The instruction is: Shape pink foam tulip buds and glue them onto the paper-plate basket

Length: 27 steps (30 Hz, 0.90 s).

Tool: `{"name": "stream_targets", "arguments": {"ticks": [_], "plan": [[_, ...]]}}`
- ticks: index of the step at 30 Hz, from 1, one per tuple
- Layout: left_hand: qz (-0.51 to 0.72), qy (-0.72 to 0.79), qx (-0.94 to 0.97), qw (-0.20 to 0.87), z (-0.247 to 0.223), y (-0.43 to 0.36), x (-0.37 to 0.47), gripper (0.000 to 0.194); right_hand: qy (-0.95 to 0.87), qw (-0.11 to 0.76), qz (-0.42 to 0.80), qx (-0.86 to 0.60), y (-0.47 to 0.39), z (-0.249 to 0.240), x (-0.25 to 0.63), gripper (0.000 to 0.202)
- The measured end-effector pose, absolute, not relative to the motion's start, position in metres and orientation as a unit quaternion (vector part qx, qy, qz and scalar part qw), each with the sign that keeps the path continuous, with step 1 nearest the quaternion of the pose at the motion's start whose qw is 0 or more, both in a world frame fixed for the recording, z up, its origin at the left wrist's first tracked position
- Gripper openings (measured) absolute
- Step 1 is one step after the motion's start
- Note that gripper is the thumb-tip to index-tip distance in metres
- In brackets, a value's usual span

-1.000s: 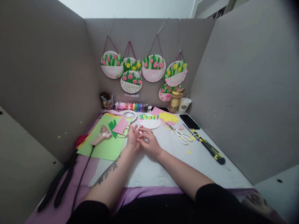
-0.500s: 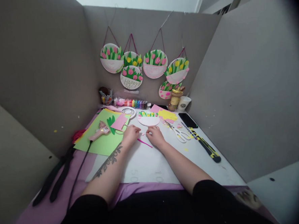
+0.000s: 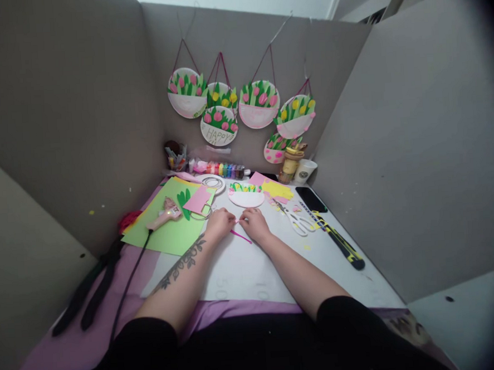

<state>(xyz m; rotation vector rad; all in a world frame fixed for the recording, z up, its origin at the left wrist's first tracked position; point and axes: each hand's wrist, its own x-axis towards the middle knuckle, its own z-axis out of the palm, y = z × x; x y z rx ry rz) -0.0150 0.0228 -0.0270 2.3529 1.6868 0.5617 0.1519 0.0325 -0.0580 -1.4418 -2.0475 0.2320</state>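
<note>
Left hand [image 3: 220,223]: pinches small pink piece [image 3: 237,222]
Right hand [image 3: 254,223]: pinches it too
Board [image 3: 242,274]: spreads between forearms [image 3: 181,273] to its front edge

Single head-worn view, forward and down onto the hands [image 3: 220,223].

the left forearm [image 3: 181,285], marked with a dark leafy tattoo [image 3: 188,259], and the plain right forearm [image 3: 298,270] reach forward and angle inward. the left hand [image 3: 220,223] and the right hand [image 3: 255,224] nearly meet, backs mostly upward, fingers curled and pinched in toward the thumbs.
</note>
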Motion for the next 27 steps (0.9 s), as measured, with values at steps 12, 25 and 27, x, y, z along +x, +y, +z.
{"name": "stream_targets", "arguments": {"ticks": [12,25,27], "plan": [[0.181,0.571,0.795,0.094,-0.021,0.02,-0.013,0.027,-0.762,0.322,0.106,-0.552,0.038,-0.063,0.15,0.007],[0.185,0.576,0.791,0.094,-0.02,0.019,-0.014,0.026,-0.764,0.314,0.122,-0.55,0.041,-0.069,0.158,0.02],[0.188,0.577,0.79,0.093,-0.021,0.019,-0.014,0.027,-0.766,0.313,0.12,-0.549,0.04,-0.069,0.158,0.02]]}}
